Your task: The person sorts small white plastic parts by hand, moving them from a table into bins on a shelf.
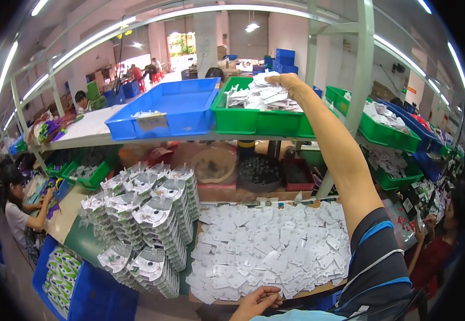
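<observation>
The right hand is raised to the upper shelf at about 12 o'clock, its fingers closed down on the heap of white plastic packets that fills the green bin; whether it has pinched one packet or only presses on the heap I cannot tell. The left hand sits low at 6 o'clock by the near edge of the desk, fingers loosely curled and holding nothing, just touching the edge of the spread of flat white packets that covers the board in front. At 9 o'clock from that spread stand stacked clear blister shells in leaning columns. A blue bin rests on the shelf at 9 o'clock of the green bin, touching it.
</observation>
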Action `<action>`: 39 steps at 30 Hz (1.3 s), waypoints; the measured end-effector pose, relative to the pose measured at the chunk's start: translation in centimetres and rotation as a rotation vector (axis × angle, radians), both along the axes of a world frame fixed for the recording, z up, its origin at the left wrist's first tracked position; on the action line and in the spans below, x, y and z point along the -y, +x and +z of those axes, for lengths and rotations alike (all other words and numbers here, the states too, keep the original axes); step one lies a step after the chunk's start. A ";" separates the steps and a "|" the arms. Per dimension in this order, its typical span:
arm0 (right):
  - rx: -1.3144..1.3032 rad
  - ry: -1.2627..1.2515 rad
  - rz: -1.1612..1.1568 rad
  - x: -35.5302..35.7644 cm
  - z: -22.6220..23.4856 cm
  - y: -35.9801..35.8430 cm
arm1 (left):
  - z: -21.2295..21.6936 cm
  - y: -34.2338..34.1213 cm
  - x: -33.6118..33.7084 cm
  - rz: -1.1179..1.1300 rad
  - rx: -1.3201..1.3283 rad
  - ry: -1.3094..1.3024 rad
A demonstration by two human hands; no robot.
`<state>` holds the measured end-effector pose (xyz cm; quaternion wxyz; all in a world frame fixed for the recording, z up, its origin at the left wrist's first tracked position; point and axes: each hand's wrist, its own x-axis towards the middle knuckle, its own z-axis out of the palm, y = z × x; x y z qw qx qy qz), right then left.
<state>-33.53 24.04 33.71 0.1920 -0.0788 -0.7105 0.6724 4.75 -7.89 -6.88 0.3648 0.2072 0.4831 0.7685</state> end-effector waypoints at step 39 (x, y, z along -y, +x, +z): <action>0.264 0.449 -0.271 4.0 -30.9 41.3 | 7.2 1.9 -13.7 0.248 0.830 0.092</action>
